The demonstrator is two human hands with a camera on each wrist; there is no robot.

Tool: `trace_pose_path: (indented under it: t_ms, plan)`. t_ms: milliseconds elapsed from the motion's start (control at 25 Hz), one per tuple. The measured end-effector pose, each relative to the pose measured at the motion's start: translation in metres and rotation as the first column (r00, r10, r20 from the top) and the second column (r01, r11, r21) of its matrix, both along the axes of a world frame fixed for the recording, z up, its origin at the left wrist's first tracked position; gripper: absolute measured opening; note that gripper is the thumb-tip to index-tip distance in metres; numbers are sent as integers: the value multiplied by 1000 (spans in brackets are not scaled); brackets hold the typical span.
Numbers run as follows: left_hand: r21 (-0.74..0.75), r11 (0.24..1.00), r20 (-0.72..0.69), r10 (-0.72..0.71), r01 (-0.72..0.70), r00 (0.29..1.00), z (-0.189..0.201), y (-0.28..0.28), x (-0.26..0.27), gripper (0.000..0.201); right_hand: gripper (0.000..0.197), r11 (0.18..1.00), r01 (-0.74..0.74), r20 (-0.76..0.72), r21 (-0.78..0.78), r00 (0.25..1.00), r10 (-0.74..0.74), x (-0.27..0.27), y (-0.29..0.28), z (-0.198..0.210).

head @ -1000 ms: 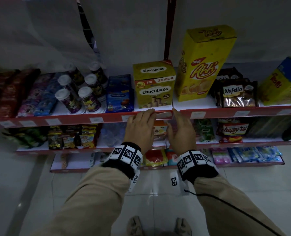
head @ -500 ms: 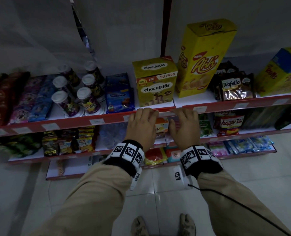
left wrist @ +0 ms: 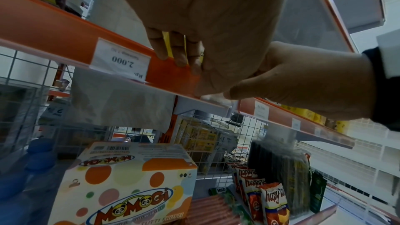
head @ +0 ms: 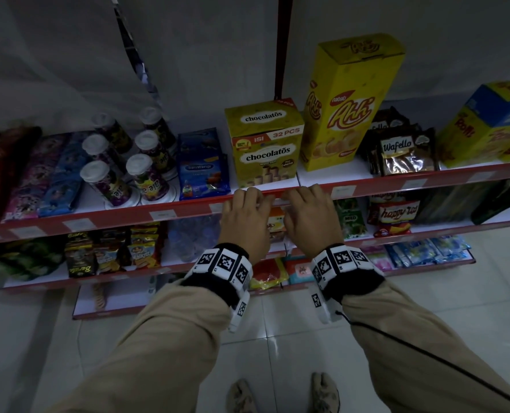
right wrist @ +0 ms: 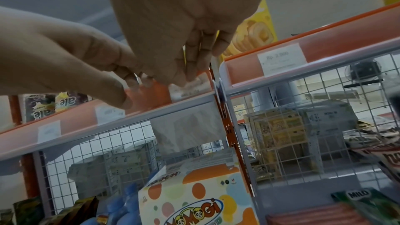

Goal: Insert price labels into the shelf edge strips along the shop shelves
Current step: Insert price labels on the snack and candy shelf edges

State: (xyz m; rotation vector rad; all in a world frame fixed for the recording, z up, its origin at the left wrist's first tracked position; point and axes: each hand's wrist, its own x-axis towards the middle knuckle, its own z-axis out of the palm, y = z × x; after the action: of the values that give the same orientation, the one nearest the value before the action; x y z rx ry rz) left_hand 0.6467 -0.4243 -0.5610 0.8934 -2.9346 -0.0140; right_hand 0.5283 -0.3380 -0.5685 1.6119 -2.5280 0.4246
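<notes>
The red shelf edge strip (head: 128, 217) runs along the top shelf and holds several white price labels (head: 163, 215). My left hand (head: 249, 198) and right hand (head: 304, 198) sit side by side on it, below the chocolatos box (head: 265, 147). In the left wrist view the left hand (left wrist: 186, 67) has its fingers on the strip's (left wrist: 65, 40) face and its thumb at the lower edge. In the right wrist view the right hand (right wrist: 186, 74) pinches a pale price label (right wrist: 191, 87) against the strip; most of the label is hidden.
A tall yellow Ahh box (head: 349, 99), Wafello packs (head: 405, 153) and lidded cups (head: 149, 180) stand just behind the strip. The Momogi box (left wrist: 129, 186) and happy tos bags (head: 396, 214) are on the shelf below. A red upright (right wrist: 225, 126) splits the shelf bays. Tiled floor lies beneath.
The right hand has spread its fingers along the strip's top edge beside the left hand. The label between them is now mostly behind the fingers. The view has shifted slightly.
</notes>
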Motion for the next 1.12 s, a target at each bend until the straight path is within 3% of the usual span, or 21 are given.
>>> trace_pose_path:
  t_ms: [360,440,520,640,720,800,840,1000,1120]
  plan:
    - [8,1000,-19,-5,5,1000,-4,-3,2,54,21,998,1,-6,59,1000,-1,-5,-5,6]
    - [21,1000,-47,9,-8,999,-2,-6,2,50,15,1000,4,71,0,997,-4,-10,-5,9]
    - [66,998,-106,18,-11,994,0,-11,2,46,10,985,29,244,-170,970,14,-12,-5,12]
    - [165,986,-201,56,-23,978,0,-16,1,39,8,850,261,577,-457,814,59,-11,-8,15]
    - [231,972,-250,95,-35,964,-1,-18,0,39,23,775,417,749,-475,654,107,-8,-12,14]
    - [252,967,-275,117,-46,954,-2,-18,-1,42,28,754,493,856,-433,487,173,-4,-15,12]
    - [253,966,-286,125,-51,950,-4,-17,-1,42,27,761,490,868,-426,458,191,0,-16,11]
    - [281,957,-335,167,-71,927,-6,-16,-4,34,13,813,388,842,-434,496,213,7,-19,11]
    - [307,948,-357,202,-90,912,-5,-18,-6,21,16,806,399,861,-437,445,246,6,-21,12]
